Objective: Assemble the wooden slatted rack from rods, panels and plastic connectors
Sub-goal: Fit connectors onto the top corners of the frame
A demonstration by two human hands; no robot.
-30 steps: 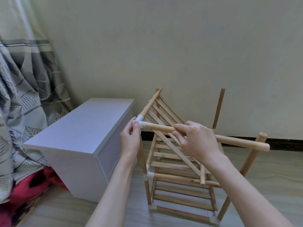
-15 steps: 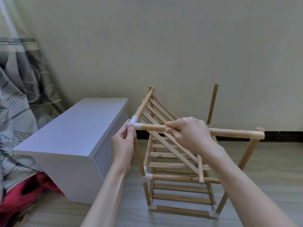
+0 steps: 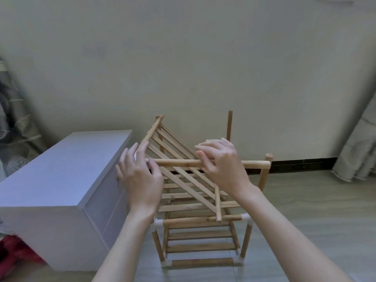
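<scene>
Left hand (image 3: 140, 176) hides the horizontal rod's (image 3: 213, 163) left end and any connector there. Right hand (image 3: 221, 165) hides the rod's middle. Whether either hand grips is unclear; fingers motion-blurred. Curtain (image 3: 14, 127) cut off by left edge, blurred. Red cloth (image 3: 10, 255) cut off at lower left. Pale fabric (image 3: 360, 147) cut off by right edge.

A single wide-angle head camera is looking forward and down from above, facing a plain cream wall (image 3: 183, 58). It is sitting close over the half-built wooden slatted rack (image 3: 195, 200) on the grey plank floor (image 3: 305, 210), taking in both forearms reaching in from the bottom edge.
</scene>
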